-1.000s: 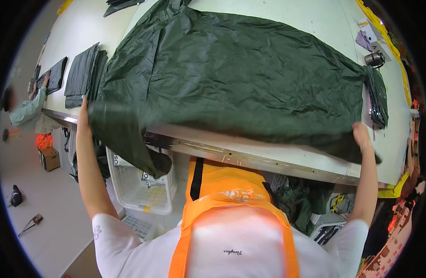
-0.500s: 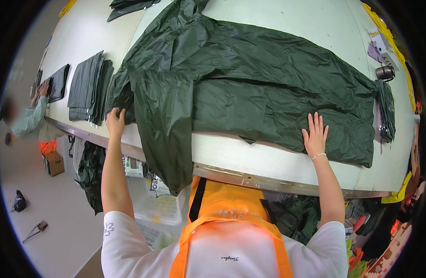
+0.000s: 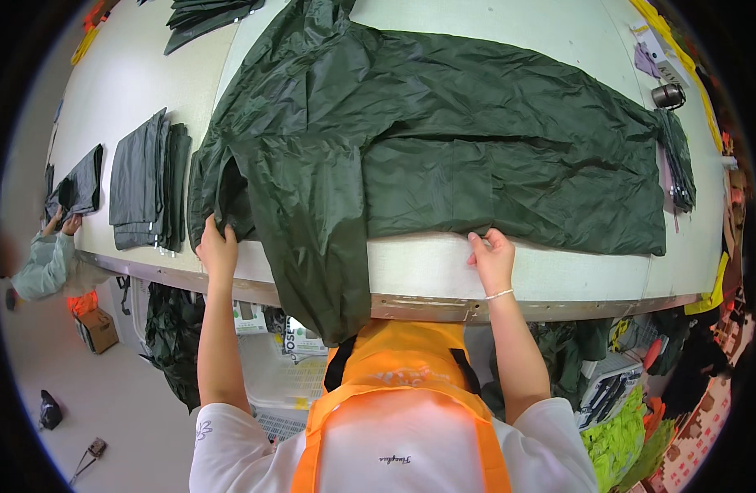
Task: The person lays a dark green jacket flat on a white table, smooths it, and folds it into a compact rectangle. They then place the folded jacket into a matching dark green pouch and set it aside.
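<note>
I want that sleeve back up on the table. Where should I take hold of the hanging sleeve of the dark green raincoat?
Probably grip the hanging sleeve just above the table edge, coming from the near side with the left hand. Its cuff end dangles below the white table, while the upper part lies flat and reachable beside that hand.

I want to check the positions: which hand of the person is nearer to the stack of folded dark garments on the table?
Left. The left hand grips the green raincoat just right of the folded stack; the right hand is far across, at the raincoat's hem.
</note>
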`<control>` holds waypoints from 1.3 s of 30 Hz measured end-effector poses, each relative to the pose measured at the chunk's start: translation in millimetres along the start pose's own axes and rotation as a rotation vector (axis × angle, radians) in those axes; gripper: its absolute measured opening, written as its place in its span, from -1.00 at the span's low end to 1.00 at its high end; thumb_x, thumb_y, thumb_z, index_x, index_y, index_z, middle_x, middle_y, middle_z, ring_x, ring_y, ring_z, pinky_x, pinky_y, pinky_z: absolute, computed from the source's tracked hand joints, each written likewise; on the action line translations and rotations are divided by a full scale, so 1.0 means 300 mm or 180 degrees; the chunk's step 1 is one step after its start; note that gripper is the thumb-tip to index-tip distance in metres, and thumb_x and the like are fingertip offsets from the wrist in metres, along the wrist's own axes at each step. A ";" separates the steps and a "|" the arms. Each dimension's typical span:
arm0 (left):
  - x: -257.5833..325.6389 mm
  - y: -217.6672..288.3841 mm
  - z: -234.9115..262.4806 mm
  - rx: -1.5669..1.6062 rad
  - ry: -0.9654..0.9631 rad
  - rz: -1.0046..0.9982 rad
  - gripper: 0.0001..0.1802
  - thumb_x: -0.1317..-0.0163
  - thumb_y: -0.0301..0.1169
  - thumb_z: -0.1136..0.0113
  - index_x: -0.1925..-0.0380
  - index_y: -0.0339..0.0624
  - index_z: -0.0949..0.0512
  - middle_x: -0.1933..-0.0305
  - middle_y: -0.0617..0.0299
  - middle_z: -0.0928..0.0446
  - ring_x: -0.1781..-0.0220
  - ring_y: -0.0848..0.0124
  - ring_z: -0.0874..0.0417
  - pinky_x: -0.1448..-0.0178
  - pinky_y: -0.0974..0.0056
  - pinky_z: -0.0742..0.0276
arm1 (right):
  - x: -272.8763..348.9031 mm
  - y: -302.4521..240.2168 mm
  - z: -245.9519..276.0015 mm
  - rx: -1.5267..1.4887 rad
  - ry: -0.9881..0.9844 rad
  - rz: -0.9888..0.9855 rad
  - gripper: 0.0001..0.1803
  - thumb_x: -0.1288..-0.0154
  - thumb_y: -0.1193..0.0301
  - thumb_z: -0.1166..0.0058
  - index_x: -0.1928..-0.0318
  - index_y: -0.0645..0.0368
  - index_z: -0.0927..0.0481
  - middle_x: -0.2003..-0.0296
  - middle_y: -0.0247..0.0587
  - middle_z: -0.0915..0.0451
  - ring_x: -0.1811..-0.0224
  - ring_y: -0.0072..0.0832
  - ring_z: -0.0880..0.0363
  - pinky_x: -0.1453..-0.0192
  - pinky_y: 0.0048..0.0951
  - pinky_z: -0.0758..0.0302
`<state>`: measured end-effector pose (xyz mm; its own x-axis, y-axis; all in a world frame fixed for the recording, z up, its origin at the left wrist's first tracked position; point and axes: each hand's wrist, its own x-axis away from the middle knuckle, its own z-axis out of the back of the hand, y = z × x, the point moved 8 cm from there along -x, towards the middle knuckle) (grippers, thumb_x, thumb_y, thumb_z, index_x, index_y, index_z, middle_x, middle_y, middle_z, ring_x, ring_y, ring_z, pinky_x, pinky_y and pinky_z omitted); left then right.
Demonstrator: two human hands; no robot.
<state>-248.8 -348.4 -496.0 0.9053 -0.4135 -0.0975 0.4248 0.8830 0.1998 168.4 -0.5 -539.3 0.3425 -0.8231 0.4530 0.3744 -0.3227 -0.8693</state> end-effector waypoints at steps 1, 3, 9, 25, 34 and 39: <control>0.003 0.001 -0.003 -0.0011 0.0045 -0.0102 -0.60 -0.20 -0.27 -0.09 -0.01 -0.19 -0.43 0.22 -0.08 -0.60 0.16 -0.07 -0.59 0.06 -0.03 -0.40 | -0.002 0.003 -0.003 -0.0128 -0.0144 -0.0092 -0.91 -0.21 0.51 -0.12 0.35 0.30 -0.54 0.66 -0.36 -0.49 0.69 -0.68 -0.41 0.60 -0.63 -0.31; -0.006 -0.013 -0.009 -0.0128 0.0015 -0.0107 -0.65 -0.21 -0.27 -0.10 0.05 -0.19 -0.45 0.23 -0.04 -0.60 0.17 -0.04 -0.58 0.15 0.01 -0.43 | 0.003 0.001 0.005 -0.0384 -0.0425 -0.0270 -0.95 -0.22 0.56 -0.06 0.39 0.28 -0.53 0.66 -0.36 -0.49 0.69 -0.68 -0.40 0.59 -0.64 -0.32; -0.008 -0.027 -0.036 -0.0583 0.0169 -0.0148 -0.68 -0.24 -0.20 -0.08 0.14 -0.18 -0.46 0.27 0.03 -0.59 0.21 0.05 -0.59 0.22 0.05 -0.41 | 0.085 0.041 0.139 0.0004 -0.0056 -0.0306 -0.79 -0.24 0.59 0.15 0.40 0.21 -0.59 0.54 -0.33 -0.58 0.69 -0.65 -0.40 0.56 -0.63 -0.36; -0.024 -0.035 -0.071 -0.0346 0.0267 -0.0135 -0.67 -0.22 -0.21 -0.12 0.12 -0.19 -0.49 0.20 -0.04 -0.58 0.18 -0.05 -0.57 0.19 -0.01 -0.43 | 0.583 0.286 -0.538 0.1170 -0.2779 0.0266 -0.31 -0.30 -0.08 0.08 0.49 0.44 -0.53 0.57 0.27 -0.51 0.51 0.06 -0.52 0.33 -0.11 -0.44; -0.010 -0.011 -0.098 -0.0497 -0.0056 -0.0412 -0.55 0.01 -0.54 -0.08 0.02 -0.07 -0.43 0.05 0.18 -0.55 0.01 0.15 -0.53 0.03 0.07 -0.37 | -0.146 -0.646 0.461 0.4354 0.0038 0.0795 -0.65 -0.17 0.12 -0.14 0.34 0.19 -0.58 0.35 -0.02 -0.60 0.22 -0.14 -0.55 0.01 -0.09 -0.36; -0.066 0.048 -0.036 0.0019 -0.0848 -0.0500 -0.19 0.08 -0.55 -0.15 -0.29 0.00 -0.23 -0.18 0.05 -0.40 -0.22 0.02 -0.37 -0.26 0.05 -0.26 | -0.297 -0.624 0.352 0.4658 0.1264 0.2267 -0.38 -0.14 0.11 -0.18 -0.14 0.17 -0.38 -0.09 -0.04 -0.41 -0.21 -0.15 -0.31 -0.29 -0.11 -0.18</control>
<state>-260.6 -325.2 -501.6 0.7971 -0.5893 0.1314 0.5590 0.8026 0.2083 158.8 182.6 -396.1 0.6471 -0.7364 -0.1974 0.7622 0.6315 0.1425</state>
